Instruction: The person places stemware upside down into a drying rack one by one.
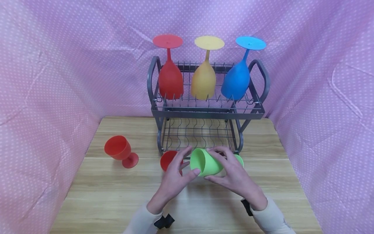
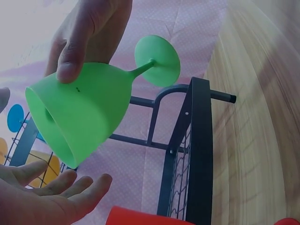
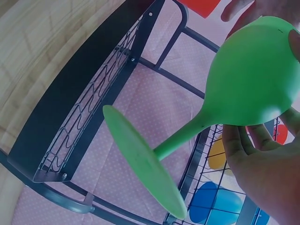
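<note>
A light green plastic goblet (image 1: 211,164) is held tilted on its side above the table, its mouth toward the left. My right hand (image 1: 238,174) grips the bowl between thumb and fingers, and the stem and round foot (image 3: 145,164) stick out past that hand. Around the goblet's mouth, my left hand (image 1: 173,180) has its fingers spread. In the left wrist view the left fingers (image 2: 56,187) are extended just below the rim, apart from it. Behind the left hand is a red goblet (image 1: 168,159), partly hidden.
A dark two-tier dish rack (image 1: 204,113) stands at the back. On its upper tier, red (image 1: 170,79), yellow (image 1: 203,79) and blue (image 1: 236,79) goblets are upside down. Another red goblet (image 1: 118,148) is on the wooden table (image 1: 117,201) at left. Pink dotted cloth (image 1: 58,81) surrounds the table.
</note>
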`<state>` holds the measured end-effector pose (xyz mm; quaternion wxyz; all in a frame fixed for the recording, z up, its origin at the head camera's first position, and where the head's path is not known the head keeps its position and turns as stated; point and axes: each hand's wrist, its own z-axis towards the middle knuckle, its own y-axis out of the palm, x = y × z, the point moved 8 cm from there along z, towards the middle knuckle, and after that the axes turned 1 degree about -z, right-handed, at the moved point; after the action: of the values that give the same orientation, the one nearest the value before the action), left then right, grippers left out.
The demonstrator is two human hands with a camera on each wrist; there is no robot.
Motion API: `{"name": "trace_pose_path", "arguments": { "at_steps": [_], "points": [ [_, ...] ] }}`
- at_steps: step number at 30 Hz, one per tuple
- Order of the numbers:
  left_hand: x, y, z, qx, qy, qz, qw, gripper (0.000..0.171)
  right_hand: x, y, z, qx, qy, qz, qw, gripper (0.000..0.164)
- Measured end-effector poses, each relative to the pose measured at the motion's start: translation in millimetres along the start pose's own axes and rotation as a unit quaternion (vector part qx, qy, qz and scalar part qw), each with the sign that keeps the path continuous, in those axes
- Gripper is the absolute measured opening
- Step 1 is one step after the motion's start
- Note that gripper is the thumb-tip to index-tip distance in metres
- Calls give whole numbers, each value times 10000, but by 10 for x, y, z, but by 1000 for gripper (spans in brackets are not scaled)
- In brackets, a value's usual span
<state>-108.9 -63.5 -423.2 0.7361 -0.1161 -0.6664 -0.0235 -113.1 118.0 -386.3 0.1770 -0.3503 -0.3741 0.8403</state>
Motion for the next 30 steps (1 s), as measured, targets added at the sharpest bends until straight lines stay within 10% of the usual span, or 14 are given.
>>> {"name": "trace_pose_path", "arguments": {
  "at_steps": [30],
  "points": [
    [-60,12,9,42,-121,333,9994,62,-153,115,55,-163,-556,-816,9950,92]
  ]
}}
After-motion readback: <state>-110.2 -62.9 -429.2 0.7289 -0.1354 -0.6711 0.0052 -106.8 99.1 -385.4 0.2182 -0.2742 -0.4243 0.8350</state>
